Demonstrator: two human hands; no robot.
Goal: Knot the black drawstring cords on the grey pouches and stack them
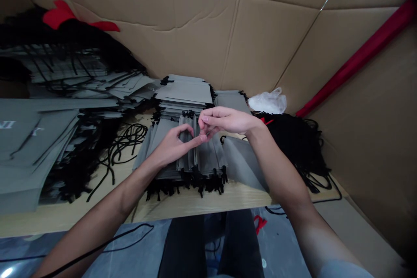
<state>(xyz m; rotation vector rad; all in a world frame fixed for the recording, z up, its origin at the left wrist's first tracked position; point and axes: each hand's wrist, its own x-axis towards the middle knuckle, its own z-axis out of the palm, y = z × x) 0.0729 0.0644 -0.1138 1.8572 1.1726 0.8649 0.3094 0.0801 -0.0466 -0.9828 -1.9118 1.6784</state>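
Across the pale table, the left arm and right arm slant inward over the grey bags, stacked mid-table. The right hand arches at the wrist, fingers curled; the left hand curves, thumb and forefinger parted, thumb tip near the right fingers. Whether either pinches a bag, I cannot tell.

Left grey stack partly beyond picture's edge

Dark trousers and a pale blue-grey right sleeve are worn.
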